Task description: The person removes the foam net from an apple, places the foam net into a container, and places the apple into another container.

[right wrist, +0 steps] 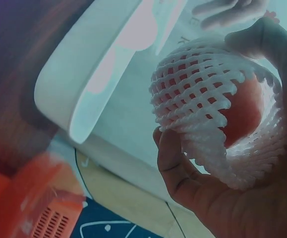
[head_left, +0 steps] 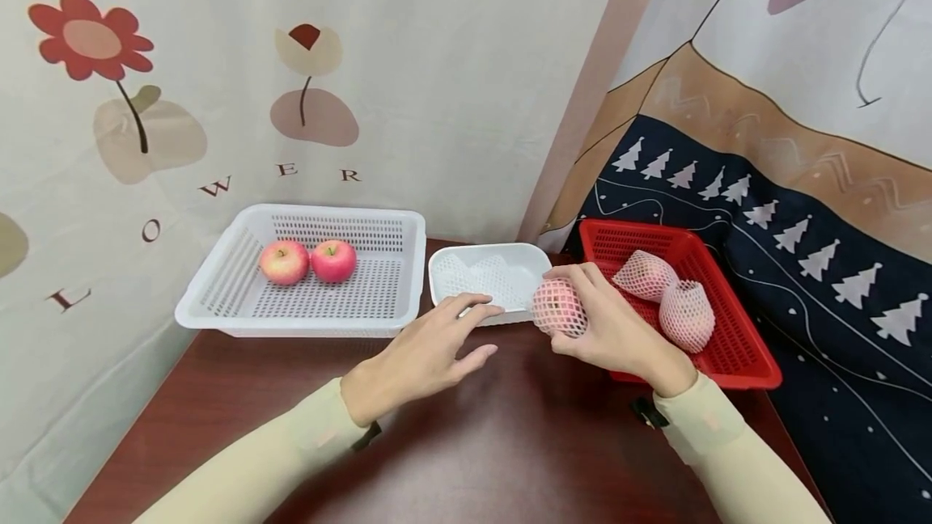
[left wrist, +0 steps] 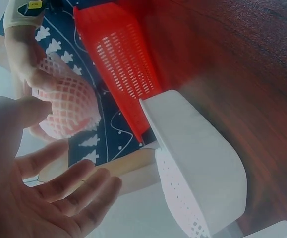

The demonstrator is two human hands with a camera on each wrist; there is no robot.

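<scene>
In my right hand (head_left: 607, 326) I grip an apple in a white foam net (head_left: 559, 307), between the small white tray and the red basket. The right wrist view shows the thumb and fingers around the foam net (right wrist: 198, 84), with red apple skin (right wrist: 245, 111) bare at its open end. My left hand (head_left: 429, 346) holds nothing; its fingers are spread loosely before the small white tray (head_left: 535, 257). Empty foam nets (head_left: 484, 277) lie in that tray. Two netted apples (head_left: 644, 275) sit in the red basket (head_left: 743, 346) at right.
At left a larger white basket (head_left: 211, 289) holds two bare red apples (head_left: 333, 260). All the containers stand on a dark red-brown table (head_left: 466, 459). Behind them hangs a pale printed curtain (head_left: 451, 103), and a dark cloth with white trees (head_left: 823, 289) hangs at right.
</scene>
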